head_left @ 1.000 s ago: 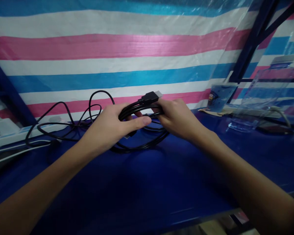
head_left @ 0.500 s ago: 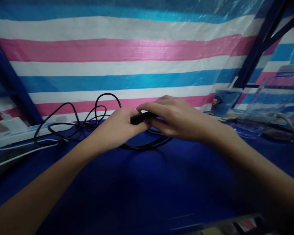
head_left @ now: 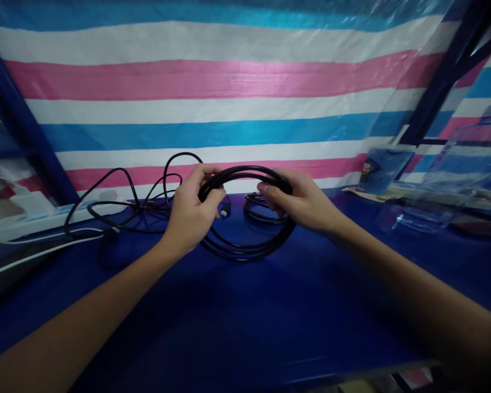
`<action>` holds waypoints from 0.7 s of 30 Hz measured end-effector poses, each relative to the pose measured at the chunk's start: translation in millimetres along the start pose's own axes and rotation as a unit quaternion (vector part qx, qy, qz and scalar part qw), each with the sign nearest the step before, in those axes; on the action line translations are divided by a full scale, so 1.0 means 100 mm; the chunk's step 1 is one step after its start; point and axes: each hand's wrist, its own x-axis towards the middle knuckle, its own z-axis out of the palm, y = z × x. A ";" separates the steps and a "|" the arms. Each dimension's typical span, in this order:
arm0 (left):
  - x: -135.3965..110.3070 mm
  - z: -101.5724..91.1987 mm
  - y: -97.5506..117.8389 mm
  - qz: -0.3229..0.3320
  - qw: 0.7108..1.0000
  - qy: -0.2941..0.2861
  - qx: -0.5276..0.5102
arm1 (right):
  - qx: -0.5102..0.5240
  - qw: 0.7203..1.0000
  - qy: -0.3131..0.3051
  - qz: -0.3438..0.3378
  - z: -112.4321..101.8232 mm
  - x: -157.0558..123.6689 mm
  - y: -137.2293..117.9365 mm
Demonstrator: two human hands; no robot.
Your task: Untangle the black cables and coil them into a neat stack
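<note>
A black cable wound into a round coil (head_left: 245, 254) is held up between my two hands above the blue tabletop (head_left: 245, 322). My left hand (head_left: 194, 210) grips the coil's left side, thumb in front. On the opposite side my right hand (head_left: 300, 199) pinches the coil between thumb and fingers. A connector plug (head_left: 225, 210) shows beside my left fingers, inside the ring. Behind the coil, near my right fingertips, a smaller bundle of black cable (head_left: 253, 213) lies on the table.
Loose loops of black cable (head_left: 118, 226) spread to the left, by a white power strip (head_left: 71, 214) with a white charger (head_left: 35, 203) plugged in. White wires (head_left: 45, 257) run nearby. A blue card-like packet (head_left: 388, 170) and a clear plastic container (head_left: 470, 158) stand at the right, before a striped sheet.
My hands, close together before, have moved apart to opposite sides of the coil. The coil has opened into a full ring, and the smaller bundle and plug behind it now show.
</note>
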 end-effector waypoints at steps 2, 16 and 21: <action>-0.02 0.03 0.01 0.032 0.998 0.031 0.033 | -0.008 0.999 0.041 -0.013 0.04 -0.02 -0.03; 0.06 -0.05 0.09 -0.146 0.979 -0.139 0.021 | -0.166 0.982 0.076 -0.045 0.09 -0.09 -0.03; 0.08 -0.03 0.21 -0.063 0.995 -0.082 -0.008 | -0.221 0.973 0.035 -0.050 0.07 -0.07 0.00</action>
